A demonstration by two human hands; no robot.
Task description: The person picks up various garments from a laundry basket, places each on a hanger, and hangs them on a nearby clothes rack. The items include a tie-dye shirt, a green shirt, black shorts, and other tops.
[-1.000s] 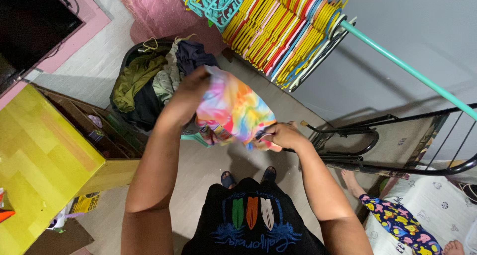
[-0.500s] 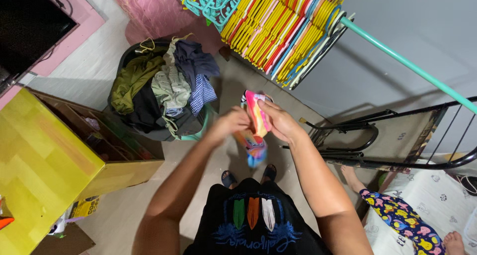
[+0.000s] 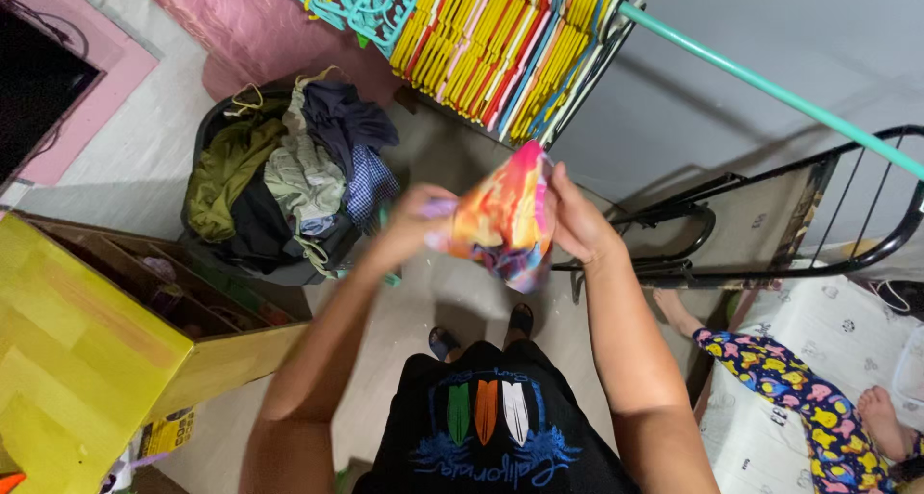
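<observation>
I hold a small tie-dye garment (image 3: 502, 220) in pink, orange and yellow between both hands at chest height. My left hand (image 3: 416, 222) grips its left edge and my right hand (image 3: 576, 222) grips its right edge, close together. The cloth hangs bunched between them, over the floor in front of my feet. A dark laundry basket (image 3: 207, 128) heaped with clothes stands to the left, a short way beyond my left hand.
A row of yellow, red and teal hangers (image 3: 500, 41) hangs on a teal rail (image 3: 770, 90) above. A yellow wooden cabinet (image 3: 77, 359) stands at the left. A black metal frame (image 3: 770, 253) is at the right, where another person's legs in patterned trousers (image 3: 789, 388) lie on a mattress.
The garment was spread wide, then folded narrow between my hands. Now both hands have lifted it higher and it is bunched between them. The view has tilted slightly.
</observation>
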